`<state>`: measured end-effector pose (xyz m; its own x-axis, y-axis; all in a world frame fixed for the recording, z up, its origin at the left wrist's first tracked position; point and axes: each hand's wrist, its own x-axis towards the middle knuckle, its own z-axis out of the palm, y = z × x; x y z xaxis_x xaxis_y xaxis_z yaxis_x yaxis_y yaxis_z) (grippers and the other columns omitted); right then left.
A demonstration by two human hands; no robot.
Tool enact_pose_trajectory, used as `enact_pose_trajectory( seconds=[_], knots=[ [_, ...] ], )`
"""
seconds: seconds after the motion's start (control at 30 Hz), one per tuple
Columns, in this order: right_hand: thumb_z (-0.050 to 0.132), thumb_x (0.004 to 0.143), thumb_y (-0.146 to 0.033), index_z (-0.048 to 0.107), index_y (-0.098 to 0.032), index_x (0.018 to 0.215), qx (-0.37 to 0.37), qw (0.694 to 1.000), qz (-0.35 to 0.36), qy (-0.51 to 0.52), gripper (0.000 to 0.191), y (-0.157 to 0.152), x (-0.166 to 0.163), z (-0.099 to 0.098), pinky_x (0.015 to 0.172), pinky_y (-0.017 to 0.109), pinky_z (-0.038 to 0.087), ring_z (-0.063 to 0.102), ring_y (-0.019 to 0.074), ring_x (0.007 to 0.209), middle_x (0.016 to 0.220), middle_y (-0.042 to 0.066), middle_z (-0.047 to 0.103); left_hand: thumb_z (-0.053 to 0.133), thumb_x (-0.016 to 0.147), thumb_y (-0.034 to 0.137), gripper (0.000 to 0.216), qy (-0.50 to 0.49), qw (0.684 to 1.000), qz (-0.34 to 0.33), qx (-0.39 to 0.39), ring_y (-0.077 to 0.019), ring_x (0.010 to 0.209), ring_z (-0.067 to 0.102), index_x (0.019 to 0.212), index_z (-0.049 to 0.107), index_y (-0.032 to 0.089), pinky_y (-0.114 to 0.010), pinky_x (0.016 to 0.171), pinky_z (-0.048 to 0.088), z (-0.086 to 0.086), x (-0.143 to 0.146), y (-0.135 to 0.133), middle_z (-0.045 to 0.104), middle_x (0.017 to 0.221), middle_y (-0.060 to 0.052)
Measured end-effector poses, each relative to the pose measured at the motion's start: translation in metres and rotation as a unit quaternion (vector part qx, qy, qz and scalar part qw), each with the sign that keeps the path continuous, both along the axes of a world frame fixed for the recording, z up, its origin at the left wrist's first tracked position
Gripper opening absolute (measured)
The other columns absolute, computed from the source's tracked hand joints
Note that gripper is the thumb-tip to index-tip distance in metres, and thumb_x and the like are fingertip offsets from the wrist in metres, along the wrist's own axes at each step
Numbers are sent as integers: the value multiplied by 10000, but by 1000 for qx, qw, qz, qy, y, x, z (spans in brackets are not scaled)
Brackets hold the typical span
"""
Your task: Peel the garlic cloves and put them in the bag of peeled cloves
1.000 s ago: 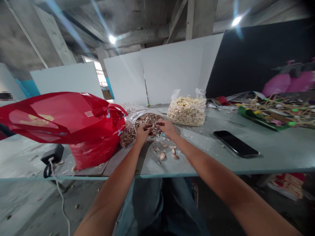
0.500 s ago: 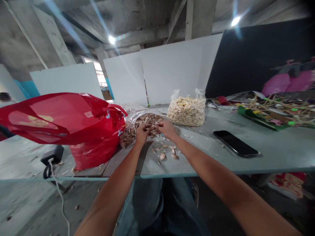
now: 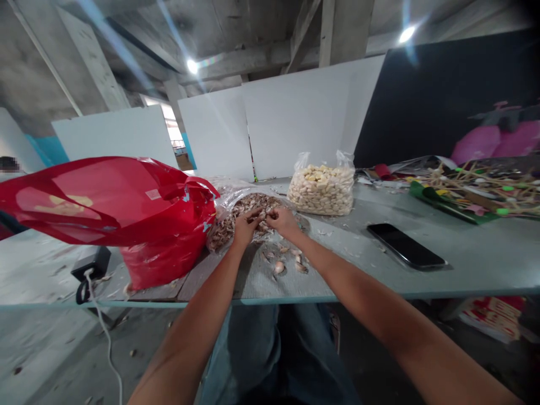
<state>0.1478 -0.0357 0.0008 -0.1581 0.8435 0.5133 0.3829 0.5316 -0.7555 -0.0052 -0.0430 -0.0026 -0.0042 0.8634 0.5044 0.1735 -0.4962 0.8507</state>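
Over a pile of papery garlic skins (image 3: 257, 202) in a clear bag, both of my hands work close together. My left hand (image 3: 246, 226) pinches what looks like a small pale garlic clove at its fingertips. Just right of it, my right hand (image 3: 285, 221) has thumb and fingers pressed together; whatever is between them is too small to make out. Several unpeeled garlic cloves (image 3: 279, 267) lie on the table in front of my hands. Behind my right hand stands a clear plastic bag of peeled garlic cloves (image 3: 321, 191), its top open.
A large red plastic bag (image 3: 164, 253) stands at left beside a black power adapter (image 3: 91, 262) with a white cable. A black phone (image 3: 405, 246) lies at right on the grey table (image 3: 350, 275). Craft sticks and a green sheet (image 3: 447, 203) clutter the far right.
My fingertips have drawn slightly apart, the right hand's fingers curling in more. The bags, loose cloves and phone stay in place.
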Motion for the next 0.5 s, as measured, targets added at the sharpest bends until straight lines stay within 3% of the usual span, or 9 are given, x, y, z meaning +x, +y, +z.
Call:
enact_pose_trajectory(
  seconds=[0.2, 0.5],
  knots=[
    [621, 754, -361, 687, -161, 781, -120, 976, 111, 140, 212, 1, 2, 3, 603, 292, 560, 650, 170, 612, 646, 34, 676, 758, 642, 401, 397, -9, 1000, 15, 0, -91, 531, 547, 975, 749, 185, -220, 491, 488, -2, -3, 1, 726, 860, -46],
    [618, 729, -276, 683, -152, 707, -106, 981, 110, 121, 141, 9, 3, -3, 591, 313, 560, 641, 169, 573, 617, 26, 669, 715, 696, 363, 321, 47, 998, 33, 29, -93, 523, 518, 975, 751, 207, -217, 492, 423, -9, -8, 7, 724, 877, -52]
  ],
)
